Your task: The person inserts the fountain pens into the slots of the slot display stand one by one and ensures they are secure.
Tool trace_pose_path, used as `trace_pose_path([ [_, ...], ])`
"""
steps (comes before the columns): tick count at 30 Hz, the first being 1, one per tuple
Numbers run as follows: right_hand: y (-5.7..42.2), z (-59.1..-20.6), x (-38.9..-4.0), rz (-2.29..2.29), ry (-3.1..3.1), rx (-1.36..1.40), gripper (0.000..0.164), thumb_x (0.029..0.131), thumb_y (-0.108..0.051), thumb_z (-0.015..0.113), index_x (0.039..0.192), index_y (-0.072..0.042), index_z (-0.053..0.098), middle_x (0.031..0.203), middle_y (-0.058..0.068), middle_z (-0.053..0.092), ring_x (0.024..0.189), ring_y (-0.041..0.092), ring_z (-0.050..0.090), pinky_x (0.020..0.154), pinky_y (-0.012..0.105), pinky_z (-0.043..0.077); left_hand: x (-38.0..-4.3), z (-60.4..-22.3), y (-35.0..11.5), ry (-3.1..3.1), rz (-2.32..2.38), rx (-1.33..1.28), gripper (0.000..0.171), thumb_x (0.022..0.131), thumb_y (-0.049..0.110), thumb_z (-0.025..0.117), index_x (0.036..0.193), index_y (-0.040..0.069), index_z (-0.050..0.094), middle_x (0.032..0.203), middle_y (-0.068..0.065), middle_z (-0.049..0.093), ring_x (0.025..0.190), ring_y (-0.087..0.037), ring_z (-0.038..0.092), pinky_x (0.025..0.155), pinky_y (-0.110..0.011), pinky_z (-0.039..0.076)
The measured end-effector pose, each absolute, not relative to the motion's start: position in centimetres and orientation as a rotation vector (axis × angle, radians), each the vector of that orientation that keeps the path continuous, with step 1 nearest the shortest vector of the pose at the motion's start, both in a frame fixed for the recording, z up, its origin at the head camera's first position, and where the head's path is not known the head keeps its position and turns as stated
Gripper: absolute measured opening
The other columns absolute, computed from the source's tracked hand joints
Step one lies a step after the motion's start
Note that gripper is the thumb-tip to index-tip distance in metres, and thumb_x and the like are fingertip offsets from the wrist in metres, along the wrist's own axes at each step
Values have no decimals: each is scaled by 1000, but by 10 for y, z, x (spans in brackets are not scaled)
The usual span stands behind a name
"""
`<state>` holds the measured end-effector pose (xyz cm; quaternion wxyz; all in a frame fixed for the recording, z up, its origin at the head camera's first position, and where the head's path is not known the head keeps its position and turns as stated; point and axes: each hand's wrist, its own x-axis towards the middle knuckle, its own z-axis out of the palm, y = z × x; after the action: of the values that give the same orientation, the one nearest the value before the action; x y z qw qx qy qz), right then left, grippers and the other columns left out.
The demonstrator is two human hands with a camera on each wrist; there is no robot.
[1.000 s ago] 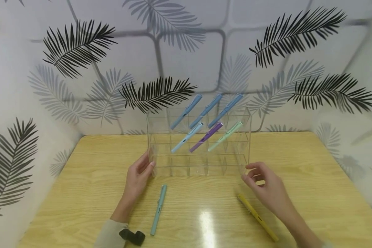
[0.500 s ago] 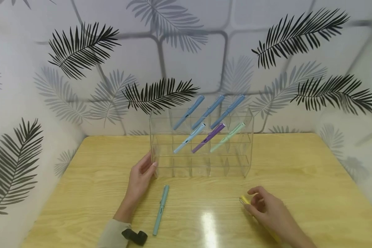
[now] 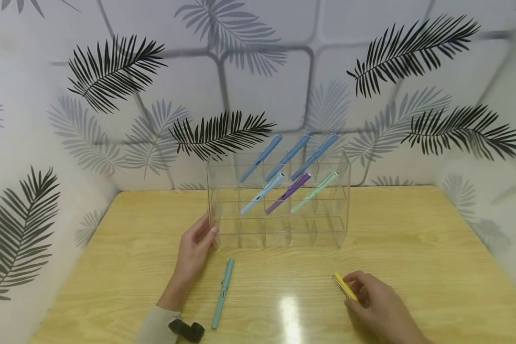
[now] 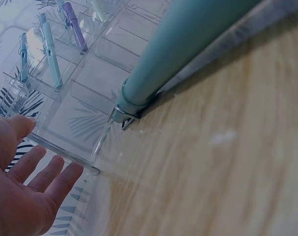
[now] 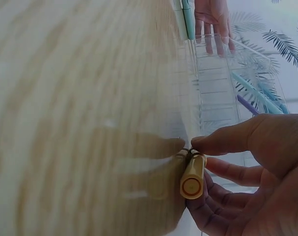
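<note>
A clear acrylic pen rack [image 3: 279,232] with several compartments stands on the table. My left hand [image 3: 196,243] holds its left side near the bottom; in the left wrist view the rack's edge passes between thumb and fingers. To the right and nearer the front, my right hand [image 3: 378,303] pinches a yellow pen [image 3: 345,287] between thumb and fingers. The pen's capped end points toward the rack, and the hand hides its rear part. Seen from the right wrist, the yellow pen [image 5: 193,179] shows end-on, close to the tabletop.
A teal pen [image 3: 222,294] lies on the table before the rack's left part. Three blue pens lean in the upper tier; a light blue, a purple pen [image 3: 288,193] and a pale green pen [image 3: 315,192] lean in the middle one. Behind is a leaf-patterned wall covering [image 3: 266,86].
My right hand has come away from the rack's right side, down to the yellow pen, and now pinches it. The left hand stays at the rack's left side.
</note>
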<state>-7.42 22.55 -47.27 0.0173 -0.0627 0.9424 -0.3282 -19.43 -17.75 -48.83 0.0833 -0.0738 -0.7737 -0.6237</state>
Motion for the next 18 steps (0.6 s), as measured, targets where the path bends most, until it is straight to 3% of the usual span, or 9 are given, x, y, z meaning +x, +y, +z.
trace_pose_path([
  [11,224,-467,-83,-1166,2938,-311,44,82,6,81,122,-6,67,90,-5,60,79,5,64,69,22,59,-194,-489,-178,-2301,-1860,-222,53,104,15,63,153,3,46,152,-17,50,136,-32,53,105,-32,50],
  [18,216,-457,-90,-1322,2924,-466,58,83,9,79,135,-7,60,94,-2,58,81,9,64,60,17,57,-194,-489,-178,-2303,-1864,-232,53,104,15,63,154,6,46,150,-17,52,135,-32,54,104,-31,51],
])
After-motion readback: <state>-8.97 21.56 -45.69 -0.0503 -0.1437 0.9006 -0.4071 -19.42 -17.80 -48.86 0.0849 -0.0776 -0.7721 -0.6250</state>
